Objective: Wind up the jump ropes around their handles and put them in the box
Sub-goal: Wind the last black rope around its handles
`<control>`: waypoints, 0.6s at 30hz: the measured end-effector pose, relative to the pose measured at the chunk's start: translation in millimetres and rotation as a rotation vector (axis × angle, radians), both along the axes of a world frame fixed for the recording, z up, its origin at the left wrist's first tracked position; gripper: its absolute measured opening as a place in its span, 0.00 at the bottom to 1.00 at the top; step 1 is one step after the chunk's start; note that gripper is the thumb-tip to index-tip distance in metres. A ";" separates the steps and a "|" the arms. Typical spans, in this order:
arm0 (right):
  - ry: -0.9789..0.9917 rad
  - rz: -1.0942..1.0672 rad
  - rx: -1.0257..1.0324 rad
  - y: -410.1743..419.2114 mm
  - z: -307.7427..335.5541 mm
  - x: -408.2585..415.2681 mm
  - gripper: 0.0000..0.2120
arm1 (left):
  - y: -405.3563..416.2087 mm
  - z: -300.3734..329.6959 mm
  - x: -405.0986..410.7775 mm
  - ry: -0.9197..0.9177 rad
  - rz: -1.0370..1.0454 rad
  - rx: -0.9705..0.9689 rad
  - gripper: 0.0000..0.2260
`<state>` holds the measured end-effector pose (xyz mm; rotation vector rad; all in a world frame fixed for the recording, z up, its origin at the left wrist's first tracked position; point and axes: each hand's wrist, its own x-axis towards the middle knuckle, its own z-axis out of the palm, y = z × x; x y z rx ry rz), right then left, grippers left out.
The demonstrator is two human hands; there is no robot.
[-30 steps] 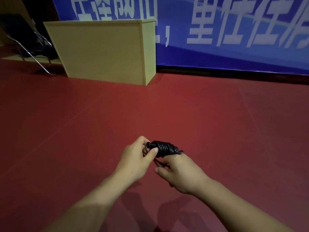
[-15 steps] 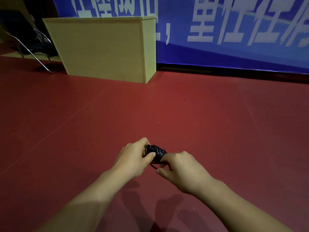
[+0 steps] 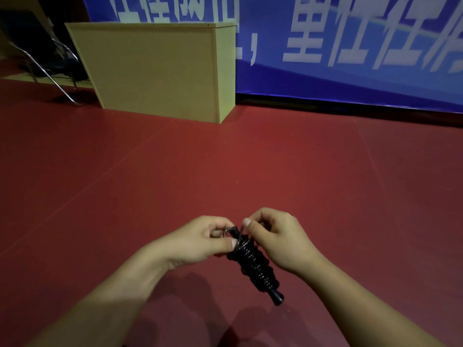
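Red floor [image 3: 250, 159]; both hands [image 3: 205, 239] [image 3: 278, 239] pinching wound black jump rope [image 3: 253, 264].

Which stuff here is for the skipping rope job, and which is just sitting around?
For the job:
- black jump rope, wound round its handles, gripped by the left hand and pinched by the right hand
- wooden box

Just there:
- metal chair
- blue banner
- red floor
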<state>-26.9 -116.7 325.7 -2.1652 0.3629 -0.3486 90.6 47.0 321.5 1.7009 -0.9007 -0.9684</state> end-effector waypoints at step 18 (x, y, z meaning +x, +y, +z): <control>-0.261 -0.519 0.299 29.7 -7.3 10.9 0.11 | -39.7 3.8 -59.7 0.469 0.525 -0.296 0.22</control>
